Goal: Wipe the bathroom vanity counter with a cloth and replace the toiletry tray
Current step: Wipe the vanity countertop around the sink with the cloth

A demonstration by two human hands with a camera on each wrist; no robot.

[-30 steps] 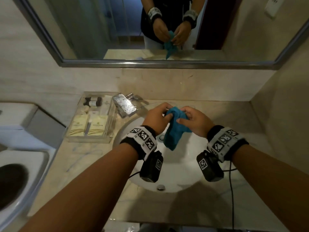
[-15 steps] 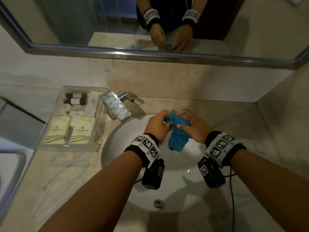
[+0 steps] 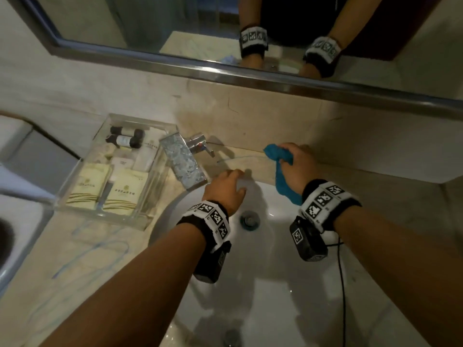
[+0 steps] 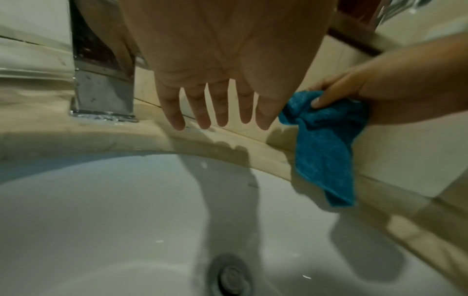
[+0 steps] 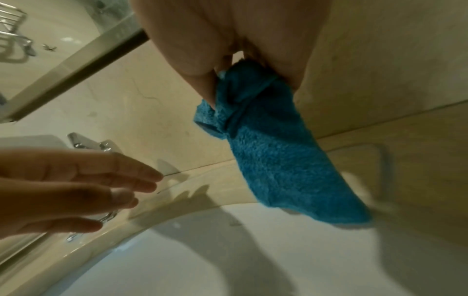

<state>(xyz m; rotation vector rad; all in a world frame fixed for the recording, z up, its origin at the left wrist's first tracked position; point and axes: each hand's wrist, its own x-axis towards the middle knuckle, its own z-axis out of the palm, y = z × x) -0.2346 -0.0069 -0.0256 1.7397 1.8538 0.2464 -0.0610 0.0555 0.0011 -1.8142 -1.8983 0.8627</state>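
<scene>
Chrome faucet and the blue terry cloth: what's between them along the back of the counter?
Only the left hand, fingers straight, hovering over bare beige marble counter. Left wrist view shows chrome faucet left, blue terry cloth right.

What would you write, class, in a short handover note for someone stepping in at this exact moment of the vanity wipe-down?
Left hand: free, fingers straight, hovering over the back rim of the sink.
Right hand: grips the blue cloth at the back of the counter, right of the tap; the cloth's tail hangs over the sink edge.
Tray: on the counter left of the sink, toiletries inside.
Done: no wiped area can be confirmed.
Left: wipe the counter, lift the tray to wipe beneath it, then put it back.
</scene>
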